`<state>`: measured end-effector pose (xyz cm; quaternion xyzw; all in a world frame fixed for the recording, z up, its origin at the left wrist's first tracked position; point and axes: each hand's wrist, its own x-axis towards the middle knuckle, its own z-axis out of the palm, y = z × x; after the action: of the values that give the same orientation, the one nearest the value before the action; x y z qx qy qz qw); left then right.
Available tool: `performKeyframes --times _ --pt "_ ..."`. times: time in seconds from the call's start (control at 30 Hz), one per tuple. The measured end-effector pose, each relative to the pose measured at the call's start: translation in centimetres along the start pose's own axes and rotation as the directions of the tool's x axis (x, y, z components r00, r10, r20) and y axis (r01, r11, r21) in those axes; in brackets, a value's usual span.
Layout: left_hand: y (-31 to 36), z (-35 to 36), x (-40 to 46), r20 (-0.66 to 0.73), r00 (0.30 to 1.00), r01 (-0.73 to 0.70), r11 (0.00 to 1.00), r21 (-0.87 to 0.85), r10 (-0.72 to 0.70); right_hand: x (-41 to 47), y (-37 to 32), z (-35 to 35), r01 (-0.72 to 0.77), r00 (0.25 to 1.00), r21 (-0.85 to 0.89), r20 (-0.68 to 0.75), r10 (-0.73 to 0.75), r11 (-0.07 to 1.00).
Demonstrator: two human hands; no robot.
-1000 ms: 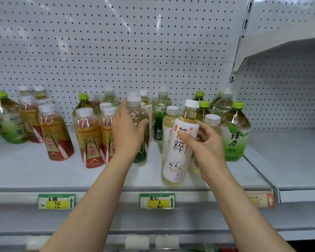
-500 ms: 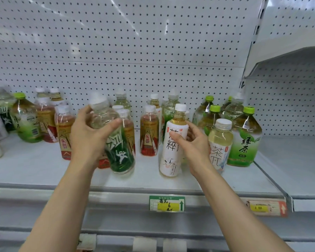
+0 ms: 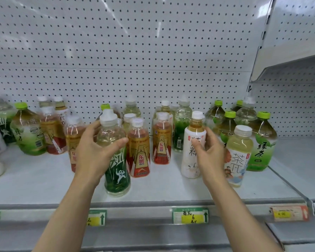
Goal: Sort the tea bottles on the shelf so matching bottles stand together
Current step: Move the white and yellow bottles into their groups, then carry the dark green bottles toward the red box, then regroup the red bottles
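Observation:
My left hand [image 3: 96, 151] grips a clear bottle with a dark green label [image 3: 116, 171] near the shelf's front edge. My right hand [image 3: 210, 155] holds a tall white-label tea bottle [image 3: 191, 155] that stands on the shelf. Red-and-gold label bottles [image 3: 139, 151] stand between the two. Another dark green label bottle [image 3: 180, 128] stands behind them. A pale bottle with a picture label [image 3: 236, 157] is just right of my right hand. Round green-cap green tea bottles [image 3: 262, 142] cluster at the right.
The white shelf [image 3: 44, 182] has a pegboard back wall [image 3: 135, 51]. More green-cap and red-label bottles [image 3: 27, 131] stand at the left. Price tags [image 3: 190, 215] hang on the front rail. A divider [image 3: 287, 184] bounds the right side, with another shelf bay [image 3: 302, 157] beyond.
My left hand has brought the dark green label bottle out of the middle row to the front of the shelf. My right hand stays on the white-label bottle. The camera has panned left.

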<state>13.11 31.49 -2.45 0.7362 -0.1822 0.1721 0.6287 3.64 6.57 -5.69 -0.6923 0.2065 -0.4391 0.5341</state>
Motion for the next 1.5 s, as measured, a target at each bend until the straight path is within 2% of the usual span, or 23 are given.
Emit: performKeyframes --times 0.03,0.1,0.17,0.23,0.3,0.37,0.43,0.63,0.77,0.87,1.03,1.17,1.4,1.5 --pt "-0.2 0.0 0.0 0.016 1.0 -0.016 1.0 0.004 0.016 -0.6 -0.6 0.4 0.033 0.997 -0.05 -0.075 -0.037 0.998" --pt "-0.6 -0.1 0.1 0.046 0.998 -0.037 0.999 0.013 0.037 -1.7 -2.4 1.6 0.205 0.953 -0.113 -0.202 -0.224 0.972" --pt "-1.0 -0.2 0.4 0.064 0.997 -0.038 0.999 0.001 0.038 -2.2 -4.2 3.7 0.338 0.924 -0.097 -0.153 -0.35 0.936" --pt "-1.3 -0.3 0.4 0.084 0.996 -0.028 0.999 -0.017 0.029 -1.0 -4.9 6.5 0.265 0.964 -0.092 0.019 -0.264 0.96" --pt "-1.6 -0.4 0.3 0.106 0.994 -0.018 0.999 -0.038 0.022 1.1 -4.4 8.9 0.093 0.988 -0.166 0.14 -0.07 0.982" --pt "-1.9 -0.5 0.1 0.126 0.992 0.001 0.998 -0.07 0.008 2.7 -3.1 10.2 -0.05 0.978 -0.192 0.19 0.087 0.98" --pt "-2.2 -0.7 -0.1 0.152 0.988 0.035 0.99 -0.136 -0.014 3.2 -1.9 10.7 -0.097 0.97 -0.206 0.198 0.139 0.974" --pt "-2.1 -1.6 -0.3 0.272 0.961 0.133 0.95 -0.284 -0.053 0.9 -1.8 9.7 -0.003 0.998 -0.291 0.063 0.022 0.957" --pt "-2.1 -2.6 0.4 0.216 0.968 0.205 0.895 -0.397 -0.126 -2.4 -2.8 8.1 0.047 0.999 -0.25 0.015 -0.045 0.967" --pt "-2.7 -4.1 1.2 0.163 0.968 0.246 0.835 -0.492 -0.19 -4.4 -4.0 6.5 0.024 0.999 -0.157 -0.027 -0.029 0.987" --pt "-3.5 -6.6 2.0 0.046 0.981 0.179 0.794 -0.58 -0.188 -7.4 -4.7 7.3 -0.002 0.989 -0.061 0.148 0.011 0.998" --pt "-3.8 -7.5 2.3 0.029 0.987 0.145 0.806 -0.574 -0.157 -8.6 -4.6 10.4 0.035 0.958 -0.035 0.284 -0.024 0.999" --pt "-3.4 -6.6 1.6 0.078 0.991 0.13 0.85 -0.51 -0.105 -8.5 -4.1 12.6 0.166 0.936 -0.063 0.324 -0.137 0.984" --pt "-3.8 -5.9 1.4 0.107 0.987 0.159 0.85 -0.502 -0.122 -8.1 -3.8 11.7 0.141 0.929 -0.042 0.351 -0.118 0.989"
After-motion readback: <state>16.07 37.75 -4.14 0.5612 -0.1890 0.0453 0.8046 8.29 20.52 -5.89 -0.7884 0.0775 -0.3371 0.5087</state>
